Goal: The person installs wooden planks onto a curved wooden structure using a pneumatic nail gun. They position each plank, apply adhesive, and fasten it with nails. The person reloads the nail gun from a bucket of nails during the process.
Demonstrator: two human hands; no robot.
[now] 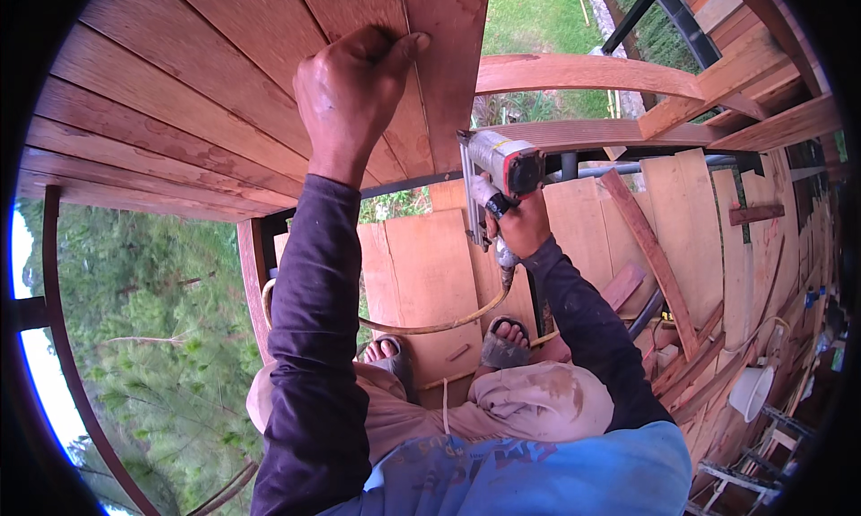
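Note:
My left hand point(348, 99) is curled into a fist on the reddish wooden boards point(224, 63), with its thumb laid across the seam beside the outermost board point(446, 59). Its fingertips are hidden, so whatever they may hold cannot be made out. My right hand point(525, 222) is wrapped round the grip of a silver and black nail gun point(500, 157). The gun's narrow nose and magazine stand upright close to the end of the outermost board; whether they touch is unclear. From the gun's handle a yellowish air hose point(439, 326) loops down to the left.
I crouch on pale planks point(421, 265), sandaled feet point(507, 341) below me. Loose timber point(655, 256) and a white bucket point(752, 392) lie to the right. Curved wooden beams point(583, 75) cross at the far right. Past a dark railing point(58, 337) on the left, trees show.

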